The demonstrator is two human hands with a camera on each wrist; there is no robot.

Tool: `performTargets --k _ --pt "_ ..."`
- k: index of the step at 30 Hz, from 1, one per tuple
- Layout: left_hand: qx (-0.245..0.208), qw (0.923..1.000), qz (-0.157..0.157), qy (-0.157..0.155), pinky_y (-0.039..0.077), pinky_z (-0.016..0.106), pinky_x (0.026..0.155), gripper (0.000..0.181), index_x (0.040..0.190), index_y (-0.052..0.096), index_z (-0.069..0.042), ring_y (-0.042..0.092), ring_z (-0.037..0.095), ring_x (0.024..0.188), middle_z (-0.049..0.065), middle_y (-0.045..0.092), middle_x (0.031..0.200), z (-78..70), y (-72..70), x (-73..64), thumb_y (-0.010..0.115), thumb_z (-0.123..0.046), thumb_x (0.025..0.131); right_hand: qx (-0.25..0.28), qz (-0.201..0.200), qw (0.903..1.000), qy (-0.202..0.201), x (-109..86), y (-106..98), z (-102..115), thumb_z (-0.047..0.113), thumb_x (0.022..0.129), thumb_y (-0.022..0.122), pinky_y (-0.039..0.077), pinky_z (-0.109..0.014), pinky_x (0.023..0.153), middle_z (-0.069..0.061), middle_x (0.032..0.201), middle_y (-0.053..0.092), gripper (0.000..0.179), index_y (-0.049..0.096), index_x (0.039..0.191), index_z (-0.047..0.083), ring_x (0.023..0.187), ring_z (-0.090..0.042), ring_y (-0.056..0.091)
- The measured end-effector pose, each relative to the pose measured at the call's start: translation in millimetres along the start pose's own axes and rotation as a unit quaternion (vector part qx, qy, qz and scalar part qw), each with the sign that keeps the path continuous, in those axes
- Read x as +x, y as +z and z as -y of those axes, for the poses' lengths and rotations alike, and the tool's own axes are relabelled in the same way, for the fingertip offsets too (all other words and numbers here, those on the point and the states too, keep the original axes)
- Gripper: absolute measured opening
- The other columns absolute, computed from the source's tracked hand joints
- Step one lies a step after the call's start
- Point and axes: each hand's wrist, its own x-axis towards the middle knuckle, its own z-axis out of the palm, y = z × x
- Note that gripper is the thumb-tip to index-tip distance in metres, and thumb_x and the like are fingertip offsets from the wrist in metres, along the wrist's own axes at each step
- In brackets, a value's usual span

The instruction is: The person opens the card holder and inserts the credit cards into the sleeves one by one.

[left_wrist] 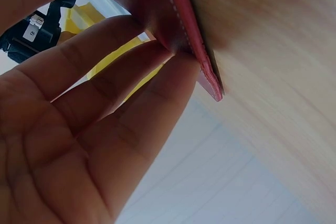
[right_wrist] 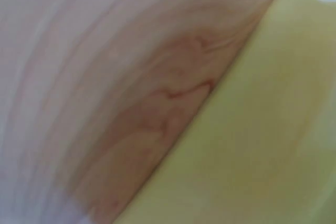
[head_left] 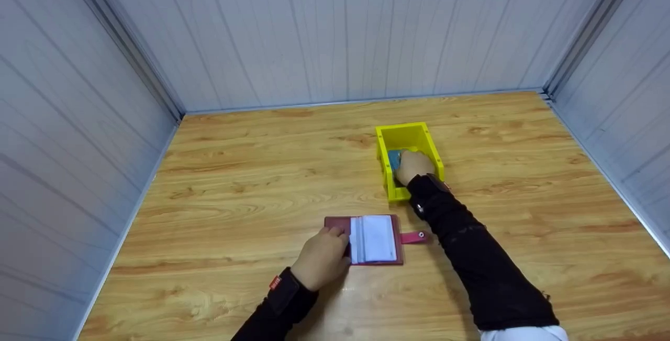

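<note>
A dark red card holder (head_left: 398, 246) lies spread on the table, with clear plastic sleeves (head_left: 379, 239) in its middle and a pink snap strap (head_left: 413, 238) out to the right. My left hand (head_left: 323, 258) rests on its left cover. In the left wrist view, the fingertips (left_wrist: 184, 66) press on the red cover (left_wrist: 168, 19) near its stitched edge, fingers nearly straight. My right hand (head_left: 415, 167) reaches down into a yellow bin (head_left: 390, 186), beside a blue flat thing (head_left: 394, 159). The right fingers are hidden, so I cannot tell whether they grip it.
The wood-grain table (head_left: 235, 184) is bounded by pale panel walls (head_left: 324, 37) at the back and both sides. In the right wrist view, the bin's yellow wall (right_wrist: 252, 129) fills the right half, beside the tabletop (right_wrist: 142, 124).
</note>
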Motion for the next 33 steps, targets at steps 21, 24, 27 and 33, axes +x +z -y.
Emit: performTargets --k 21,24,27,33 --pt "0.004 1.0000 -0.003 -0.002 0.054 0.037 0.074 0.026 0.092 0.070 -0.002 0.062 0.025 0.087 0.009 0.066 0.095 0.7 2.0 0.1 0.078 -0.023 0.078 -0.028 0.003 0.9995 0.013 -7.5 -11 6 0.015 0.088 0.067 0.052 -0.047 0.091 -0.023 0.116 0.058 0.031 0.065 0.111 -0.005 0.103 -0.034 0.058" --pt "0.002 1.0000 0.000 -0.004 0.054 0.037 0.074 0.027 0.093 0.070 -0.002 0.062 0.025 0.087 0.009 0.066 0.096 0.2 1.3 -0.1 0.079 -0.023 0.078 -0.021 0.002 0.9996 0.018 -8.5 -14 6 0.011 0.091 0.060 0.052 -0.045 0.092 -0.021 0.113 0.062 0.025 0.065 0.109 -0.005 0.099 -0.031 0.059" --pt "-0.002 1.0000 0.001 -0.004 0.054 0.037 0.073 0.027 0.093 0.070 -0.002 0.062 0.025 0.087 0.009 0.066 0.096 -0.1 0.5 -0.5 0.079 -0.022 0.079 -0.011 0.002 0.9996 0.025 -9.6 -18 6 0.006 0.095 0.051 0.054 -0.044 0.087 -0.019 0.107 0.066 0.021 0.067 0.107 -0.004 0.091 -0.027 0.059" --pt "-0.005 1.0000 -0.005 -0.006 0.055 0.038 0.073 0.026 0.092 0.070 -0.002 0.063 0.025 0.086 0.009 0.066 0.095 -0.5 -0.1 -0.2 0.078 -0.021 0.078 0.025 0.014 0.9996 0.004 -12.2 -30 1 0.004 0.094 0.047 0.047 -0.032 0.064 -0.007 0.075 0.054 0.019 0.061 0.080 0.002 0.069 -0.021 0.051"
